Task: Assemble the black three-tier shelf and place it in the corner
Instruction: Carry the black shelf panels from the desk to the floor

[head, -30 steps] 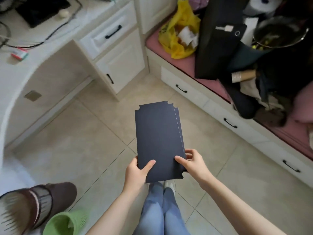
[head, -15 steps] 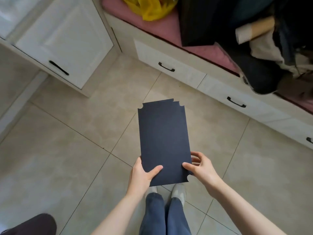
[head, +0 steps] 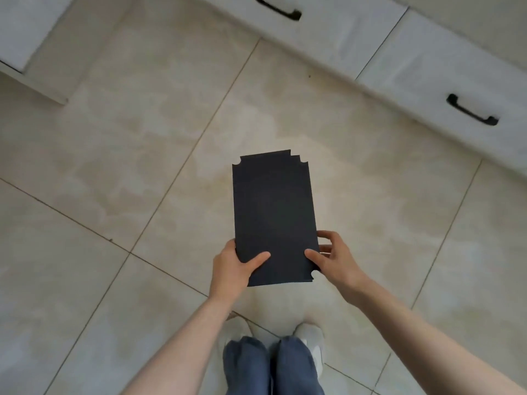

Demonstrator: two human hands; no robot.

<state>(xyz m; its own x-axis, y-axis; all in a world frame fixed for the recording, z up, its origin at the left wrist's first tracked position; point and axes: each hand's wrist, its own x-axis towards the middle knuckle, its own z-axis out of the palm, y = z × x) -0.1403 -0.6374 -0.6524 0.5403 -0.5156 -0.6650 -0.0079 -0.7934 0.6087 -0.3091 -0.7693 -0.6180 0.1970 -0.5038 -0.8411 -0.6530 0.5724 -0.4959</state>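
Observation:
A stack of flat black shelf boards (head: 273,212) with notched corners is held in front of me, above the tiled floor. My left hand (head: 235,270) grips the near left edge, thumb on top. My right hand (head: 332,259) grips the near right edge beside a round notch, thumb on top and fingers underneath. A second board's edge peeks out at the far end. How many boards are stacked is hidden.
Beige floor tiles (head: 114,172) spread all around. White drawers with black handles (head: 472,111) run along the far right; a white cabinet corner (head: 31,55) sits far left. My legs and white shoes (head: 273,360) are below.
The view has tilted down toward the floor; the desk, bench clutter and baskets have left the frame. Both hands keep the same hold on the boards, which are now squared up together.

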